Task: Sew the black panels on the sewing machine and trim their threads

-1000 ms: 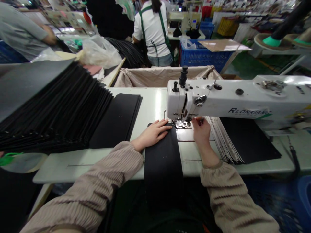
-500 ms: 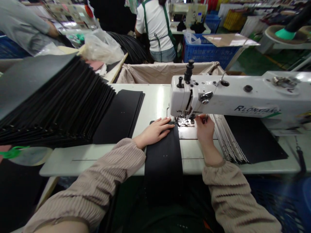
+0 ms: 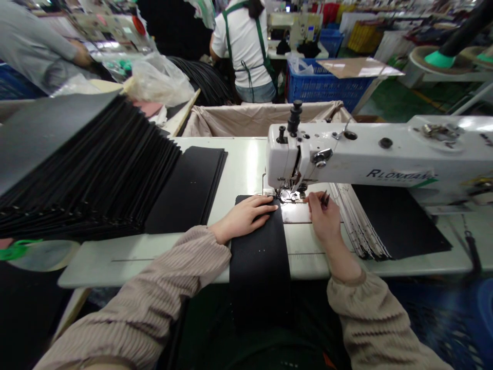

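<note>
A long black panel lies under the needle area of the white sewing machine, its near end hanging over the table's front edge. Flat on the panel's far end rests my left hand, fingers stretched toward the presser foot. Just right of the needle plate, my right hand is closed, with a small dark pointed tool held in its fingers. Its thumb and index finger are near the presser foot.
Big black panel stack at left, with a smaller pile beside it. More panels with pale edges lie right under the machine arm. Behind the table are a cloth-lined bin, a blue crate and a person in a white shirt.
The whole view has shifted slightly. My right hand has turned a little, and the dark tool's tip shows more clearly. My left hand still lies on the panel.
</note>
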Demonstrator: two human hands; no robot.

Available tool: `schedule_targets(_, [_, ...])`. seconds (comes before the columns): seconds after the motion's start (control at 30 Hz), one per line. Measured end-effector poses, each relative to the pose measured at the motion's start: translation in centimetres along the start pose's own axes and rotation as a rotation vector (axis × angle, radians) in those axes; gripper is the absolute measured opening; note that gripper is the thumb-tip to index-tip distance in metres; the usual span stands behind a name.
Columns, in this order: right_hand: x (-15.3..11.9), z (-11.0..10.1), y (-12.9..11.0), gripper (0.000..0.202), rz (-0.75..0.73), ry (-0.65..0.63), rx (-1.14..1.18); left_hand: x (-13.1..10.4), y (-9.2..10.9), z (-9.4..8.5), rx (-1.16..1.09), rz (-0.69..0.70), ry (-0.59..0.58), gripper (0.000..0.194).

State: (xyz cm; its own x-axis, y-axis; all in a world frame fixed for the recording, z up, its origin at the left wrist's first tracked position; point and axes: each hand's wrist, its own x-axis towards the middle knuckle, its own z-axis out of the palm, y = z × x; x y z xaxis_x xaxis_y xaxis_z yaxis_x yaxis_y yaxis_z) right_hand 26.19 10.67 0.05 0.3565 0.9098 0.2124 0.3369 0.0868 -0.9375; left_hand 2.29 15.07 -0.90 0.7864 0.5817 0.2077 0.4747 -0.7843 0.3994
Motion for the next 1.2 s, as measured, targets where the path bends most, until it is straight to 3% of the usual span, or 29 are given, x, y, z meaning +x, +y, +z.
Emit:
schedule_targets(0.1, [-1.5,0.0,-2.0,0.031,-0.030,-0.062,-0.074,0.0,-0.1,0.0,0.004,0.004,-0.005,0.037])
schedule_targets(0.23, [-2.1,0.7,-3.7,0.029,-0.074,-0.044,-0.110,0.0,-0.2,0.1,-0.003,0.003,0.004,0.037])
schedule_targets(0.57, [-2.2,1.0,-4.3,0.042,-0.076,-0.093,-0.096,-0.1,-0.2,0.1,-0.020,0.018,0.020,0.036])
schedule_targets(0.67, [-1.8,0.1,-3.9,0.043,-0.090,-0.178,-0.075,-0.1,-0.2,0.2,-0.020,0.026,0.028,0.036])
schedule_targets(0.77, [-1.5,-0.8,-2.5,0.038,-0.210,-0.347,-0.138,-0.2,-0.3,0.3,-0.016,0.026,0.039,0.036])
schedule_targets(0.87, [-2.0,-1.0,-0.7,0.028,-0.397,-0.581,-0.361,-0.2,-0.5,0.4,-0.007,0.024,0.040,0.036])
schedule_targets(0.93, [-2.5,-0.8,0.2,0.030,-0.464,-0.670,-0.540,-0.1,-0.5,0.4,0.004,0.018,0.033,0.037])
schedule_targets(1.2, [-3.5,-0.1,0.7,0.044,-0.476,-0.658,-0.801,-0.2,0.0,0.1,0.043,0.008,0.039,0.034])
